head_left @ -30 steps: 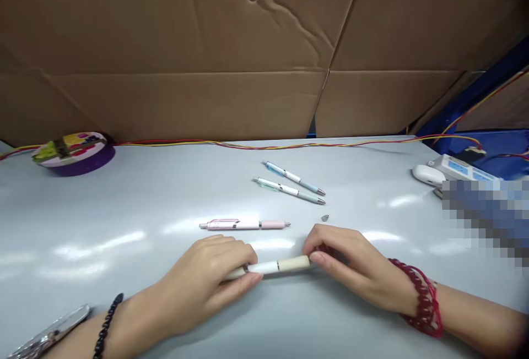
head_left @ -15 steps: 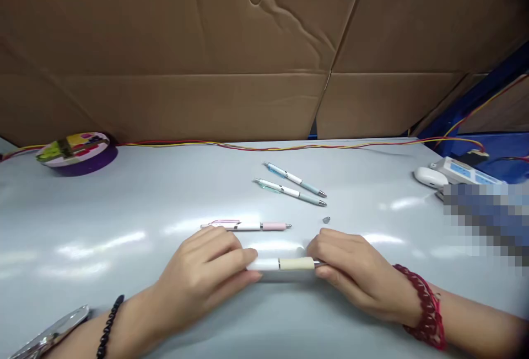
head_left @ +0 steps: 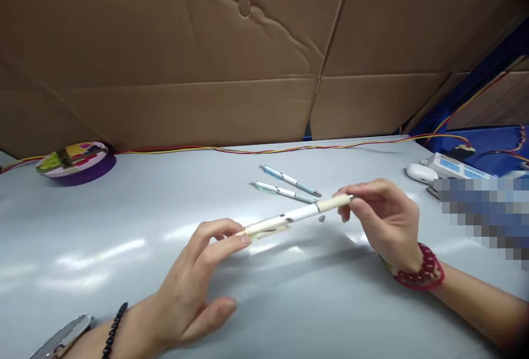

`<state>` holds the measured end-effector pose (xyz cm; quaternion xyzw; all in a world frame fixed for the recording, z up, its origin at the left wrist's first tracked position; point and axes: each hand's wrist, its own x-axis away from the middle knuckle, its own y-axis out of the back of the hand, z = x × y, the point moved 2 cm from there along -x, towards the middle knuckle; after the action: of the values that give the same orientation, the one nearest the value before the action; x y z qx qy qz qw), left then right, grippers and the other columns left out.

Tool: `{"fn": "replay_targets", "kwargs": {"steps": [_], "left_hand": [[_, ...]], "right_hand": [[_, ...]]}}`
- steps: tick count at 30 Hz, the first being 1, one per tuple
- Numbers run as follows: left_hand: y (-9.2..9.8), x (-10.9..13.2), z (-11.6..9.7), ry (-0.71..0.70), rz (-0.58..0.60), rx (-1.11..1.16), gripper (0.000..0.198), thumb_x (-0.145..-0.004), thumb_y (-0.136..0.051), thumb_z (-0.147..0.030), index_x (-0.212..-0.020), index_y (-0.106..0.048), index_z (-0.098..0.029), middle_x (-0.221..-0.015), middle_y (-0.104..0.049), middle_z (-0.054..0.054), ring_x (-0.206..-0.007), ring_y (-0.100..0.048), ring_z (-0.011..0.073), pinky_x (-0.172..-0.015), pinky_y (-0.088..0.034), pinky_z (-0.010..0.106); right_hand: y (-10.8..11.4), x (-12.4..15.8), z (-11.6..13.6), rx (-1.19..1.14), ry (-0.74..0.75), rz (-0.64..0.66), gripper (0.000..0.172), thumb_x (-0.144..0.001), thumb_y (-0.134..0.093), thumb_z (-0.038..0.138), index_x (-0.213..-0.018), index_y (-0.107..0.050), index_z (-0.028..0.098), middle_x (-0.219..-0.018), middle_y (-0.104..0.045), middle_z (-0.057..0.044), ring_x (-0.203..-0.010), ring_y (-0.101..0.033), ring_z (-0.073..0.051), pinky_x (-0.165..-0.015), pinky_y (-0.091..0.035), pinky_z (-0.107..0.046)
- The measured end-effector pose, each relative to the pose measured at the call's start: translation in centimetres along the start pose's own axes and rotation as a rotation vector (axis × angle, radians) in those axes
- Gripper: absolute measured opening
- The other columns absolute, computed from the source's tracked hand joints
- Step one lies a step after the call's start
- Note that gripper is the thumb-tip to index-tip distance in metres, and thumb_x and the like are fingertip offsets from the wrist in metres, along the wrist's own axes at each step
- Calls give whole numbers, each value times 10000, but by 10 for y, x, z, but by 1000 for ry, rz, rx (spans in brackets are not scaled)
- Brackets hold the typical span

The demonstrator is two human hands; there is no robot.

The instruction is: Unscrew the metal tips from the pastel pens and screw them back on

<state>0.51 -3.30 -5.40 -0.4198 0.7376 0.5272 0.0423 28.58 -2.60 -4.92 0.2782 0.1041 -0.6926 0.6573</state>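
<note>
I hold a cream and white pen [head_left: 295, 216] raised above the pale table [head_left: 124, 205], tilted up to the right. My left hand [head_left: 194, 282] pinches its clip end with index and middle fingertips. My right hand [head_left: 382, 218] pinches the cream grip end near the tip. A small grey metal tip piece [head_left: 321, 218] lies on the table just under the pen. Two pens, a blue one [head_left: 289, 179] and a green one [head_left: 281, 191], lie side by side beyond it. The raised pen hides the pink pen seen earlier.
Flattened cardboard [head_left: 206, 56] stands along the back. A red and yellow cable [head_left: 264, 150] runs along the table's far edge. A purple round tin [head_left: 76, 162] sits far left. A white mouse [head_left: 418, 172] and a white and blue device [head_left: 452, 166] lie at right.
Both hands lifted the cream pen off the table and swung its right end up and away. My right hand moved up and right; my left grip loosened to fingertips.
</note>
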Motion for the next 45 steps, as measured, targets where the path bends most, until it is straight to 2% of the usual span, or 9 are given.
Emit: {"fn": "replay_targets", "kwargs": {"steps": [5,11,15,18,22,28,36,40,45], "left_hand": [[-5,-1,2,126,26,-87,289,-928,-353,-261,-1213,-398,-258,-1194,-380,102,-1111,-401,267,-883,-427,406],[-3,-7,19,195,105,-294,187,-910,-396,-183,-1017,-535,-247,-1165,-466,79,-1061,-427,271,-818,-442,410],[-3,-8,31,237,120,-322,208,-916,-422,-258,-1095,-525,-238,-1165,-478,88,-1047,-458,261,-829,-449,410],[-6,-8,34,275,179,-328,274,-901,-474,-326,-1167,-503,-269,-1194,-463,84,-1064,-457,273,-829,-455,421],[-9,-9,32,313,236,-286,173,-903,-460,-323,-1041,-537,-253,-1176,-472,70,-1059,-456,277,-835,-441,431],[-8,-13,28,246,288,-236,183,-952,-331,-266,-879,-489,-208,-967,-555,50,-855,-515,218,-714,-444,333],[-8,-11,23,194,296,-258,220,-966,-211,-236,-871,-407,-202,-661,-537,-6,-541,-505,172,-501,-371,260],[-10,-9,23,129,333,-265,219,-959,-203,-227,-838,-385,-209,-613,-522,-23,-476,-478,163,-458,-326,250],[-12,-8,24,79,370,-253,260,-969,-159,-249,-833,-378,-210,-605,-526,-19,-465,-472,168,-449,-299,258]], "right_hand": [[5,-17,-24,83,-145,-70,40,-891,-538,288,-914,-553,259,-777,-622,12,-697,-614,-146,-623,-519,-309],[3,-22,-36,332,-154,74,160,-851,-582,342,-884,-613,188,-884,-628,-25,-806,-587,-173,-753,-474,-363],[2,-23,-34,466,-133,167,121,-824,-589,349,-900,-625,262,-863,-612,-28,-813,-547,-219,-755,-436,-380],[1,-23,-33,531,-130,211,145,-844,-551,359,-942,-597,263,-852,-593,-34,-745,-521,-207,-696,-417,-356],[-3,-17,-28,570,-157,331,116,-835,-565,360,-795,-589,254,-574,-504,29,-493,-395,-143,-511,-300,-277],[-14,-7,-19,422,-182,451,82,-828,-579,300,-764,-600,253,-612,-550,24,-533,-457,-145,-526,-334,-274],[-23,1,-4,68,-233,250,91,-836,-597,277,-771,-554,232,-835,-593,-24,-815,-573,-170,-672,-505,-290],[-28,9,4,-6,-216,255,98,-811,-627,212,-722,-587,215,-840,-635,-38,-821,-604,-174,-650,-526,-278],[-33,14,10,7,-105,301,64,-803,-634,155,-820,-635,217,-826,-650,-27,-781,-615,-158,-648,-526,-268]]}}
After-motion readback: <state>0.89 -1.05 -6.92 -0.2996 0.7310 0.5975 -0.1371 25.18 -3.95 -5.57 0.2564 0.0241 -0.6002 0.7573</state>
